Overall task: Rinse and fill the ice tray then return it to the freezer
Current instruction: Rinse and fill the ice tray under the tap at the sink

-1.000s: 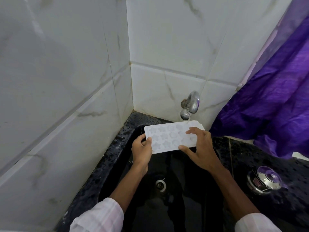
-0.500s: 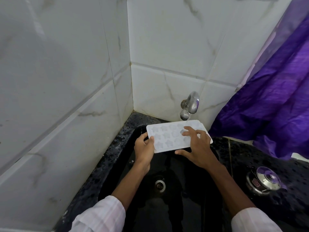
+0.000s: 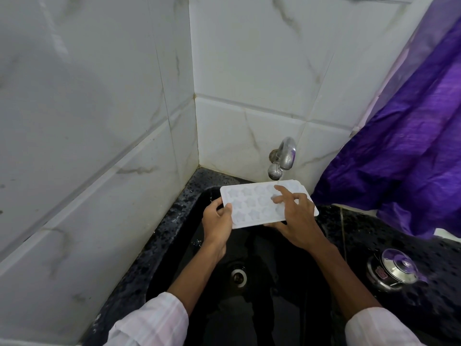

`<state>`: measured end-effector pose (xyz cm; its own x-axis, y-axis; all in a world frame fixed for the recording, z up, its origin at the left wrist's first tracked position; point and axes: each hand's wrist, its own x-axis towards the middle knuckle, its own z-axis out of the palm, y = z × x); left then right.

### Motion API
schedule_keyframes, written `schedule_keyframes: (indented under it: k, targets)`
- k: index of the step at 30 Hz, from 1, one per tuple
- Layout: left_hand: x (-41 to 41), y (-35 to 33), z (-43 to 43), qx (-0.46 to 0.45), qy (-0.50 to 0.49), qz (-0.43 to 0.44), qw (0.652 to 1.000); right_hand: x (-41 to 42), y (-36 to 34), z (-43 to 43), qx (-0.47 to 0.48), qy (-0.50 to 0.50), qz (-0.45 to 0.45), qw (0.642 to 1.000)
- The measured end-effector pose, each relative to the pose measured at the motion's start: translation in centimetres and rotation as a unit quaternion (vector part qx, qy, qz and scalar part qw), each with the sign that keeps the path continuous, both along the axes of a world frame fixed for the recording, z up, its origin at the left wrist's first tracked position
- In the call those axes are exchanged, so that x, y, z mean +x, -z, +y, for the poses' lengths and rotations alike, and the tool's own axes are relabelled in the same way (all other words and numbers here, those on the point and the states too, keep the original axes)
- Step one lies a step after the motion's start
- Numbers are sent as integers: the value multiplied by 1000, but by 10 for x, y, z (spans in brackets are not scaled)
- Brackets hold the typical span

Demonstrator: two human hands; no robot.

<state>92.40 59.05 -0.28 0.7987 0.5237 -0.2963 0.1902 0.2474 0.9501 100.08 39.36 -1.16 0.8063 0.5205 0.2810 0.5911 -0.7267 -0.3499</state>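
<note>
A white ice tray (image 3: 252, 204) with star-shaped moulds is held flat over the black sink (image 3: 172, 236), its far edge just under the chrome tap (image 3: 283, 158). My left hand (image 3: 218, 221) grips the tray's left end, thumb on top. My right hand (image 3: 295, 216) holds the right part, thumb under the near edge and fingers spread over the moulds. A thin stream of water seems to fall from the spout onto the tray beside my index finger.
White marble-look tiled walls meet in a corner behind the sink. The drain (image 3: 238, 277) lies below the tray. A purple cloth (image 3: 409, 156) hangs at the right. On the black speckled counter stands a steel pot with a glass lid (image 3: 393, 269).
The tray has shifted right and slightly back, so its far edge now sits under the spout. My right hand's fingers have spread further across the moulds.
</note>
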Motion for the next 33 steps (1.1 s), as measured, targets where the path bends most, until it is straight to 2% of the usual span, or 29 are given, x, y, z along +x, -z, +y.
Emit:
schedule_keyframes:
  k: [19, 26, 33]
  targets:
    - [4, -4, -2, -17, -13, -12, 1000, 1, -4, 1, 20, 12, 21, 1000]
    - [4, -1, 1, -48, -39, -7, 998, 2, -4, 6, 133, 33, -2, 991]
    - [7, -4, 1, -68, -52, -8, 996, 3, -6, 14, 159, 37, -17, 987]
